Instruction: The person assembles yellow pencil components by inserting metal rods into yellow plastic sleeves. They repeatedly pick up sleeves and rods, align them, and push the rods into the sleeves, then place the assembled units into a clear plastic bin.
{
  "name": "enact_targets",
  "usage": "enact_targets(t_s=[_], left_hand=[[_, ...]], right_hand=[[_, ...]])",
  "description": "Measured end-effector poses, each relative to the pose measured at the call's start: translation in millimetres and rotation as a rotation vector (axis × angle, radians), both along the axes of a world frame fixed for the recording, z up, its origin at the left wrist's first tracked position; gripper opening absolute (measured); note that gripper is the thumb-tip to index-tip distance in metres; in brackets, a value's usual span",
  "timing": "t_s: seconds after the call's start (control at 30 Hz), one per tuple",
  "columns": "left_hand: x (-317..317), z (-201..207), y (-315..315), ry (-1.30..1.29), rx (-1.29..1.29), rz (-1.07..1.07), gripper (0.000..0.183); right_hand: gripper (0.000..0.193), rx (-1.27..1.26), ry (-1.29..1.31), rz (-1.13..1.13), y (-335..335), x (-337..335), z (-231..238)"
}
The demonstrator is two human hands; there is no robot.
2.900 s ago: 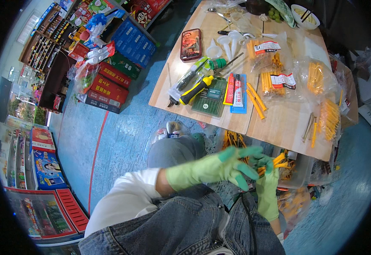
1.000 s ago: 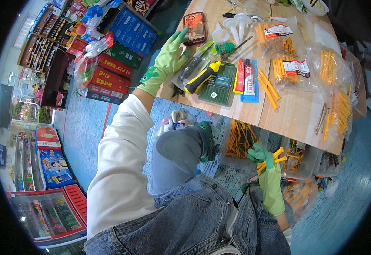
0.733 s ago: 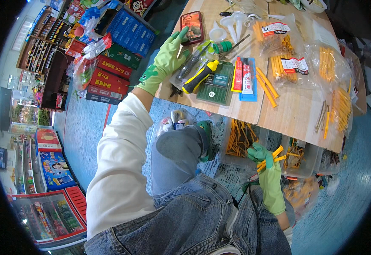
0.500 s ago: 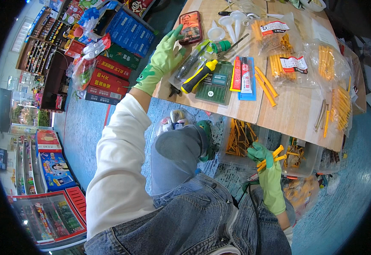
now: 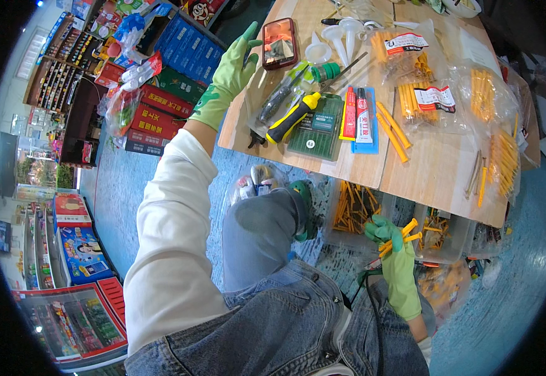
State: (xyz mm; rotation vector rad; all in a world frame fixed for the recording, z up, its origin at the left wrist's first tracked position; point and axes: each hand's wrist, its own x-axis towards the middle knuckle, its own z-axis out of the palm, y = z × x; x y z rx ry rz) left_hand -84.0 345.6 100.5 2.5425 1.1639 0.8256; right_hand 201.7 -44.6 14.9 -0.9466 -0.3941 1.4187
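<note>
My left hand (image 5: 230, 78), in a light green glove, is raised at the table's left edge with its fingers stretched and nothing in them. Just right of its fingertips lies a phone (image 5: 279, 44) with a lit screen. Low at the right, my right hand (image 5: 399, 260), gloved too, is closed around several yellow plastic wall plugs (image 5: 409, 229), whose flanged ends stick out. It hovers over open plastic bins (image 5: 330, 229) of yellow plugs below the table edge. Two loose yellow plugs (image 5: 393, 130) lie on the table.
On the wooden table (image 5: 404, 178) are a yellow-black screwdriver (image 5: 293, 117), a green case (image 5: 315, 128), red and white glue tubes (image 5: 363, 119), white funnels (image 5: 336, 39) and bagged yellow plugs (image 5: 420, 97). Stacked boxes (image 5: 157, 116) stand on the left, beyond my left arm.
My left hand has drawn slightly left and up, away from the phone. The picture on the phone screen is different. My right hand keeps its hold on the wall plugs, nearly still.
</note>
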Motion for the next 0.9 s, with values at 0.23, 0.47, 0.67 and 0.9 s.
enact_targets(t_s=[0.23,0.47,0.67,0.9], left_hand=[[0.4,-1.8,-4.5,0.028,0.044,-0.050,0.066],[5.4,-3.6,-5.6,0.023,0.046,-0.067,0.065],[8.4,-6.3,0.2,0.044,0.071,-0.113,0.065],[11.0,-16.2,5.4,0.029,0.075,-0.146,0.068]], right_hand=[[0.028,-0.044,-0.010,0.016,0.2,0.7,-2.4],[0.029,-0.023,-0.005,0.037,-0.3,1.5,-4.0],[0.031,-0.028,-0.009,0.043,-0.3,1.7,-5.1],[0.032,0.000,-0.018,0.069,1.4,1.0,-4.2]])
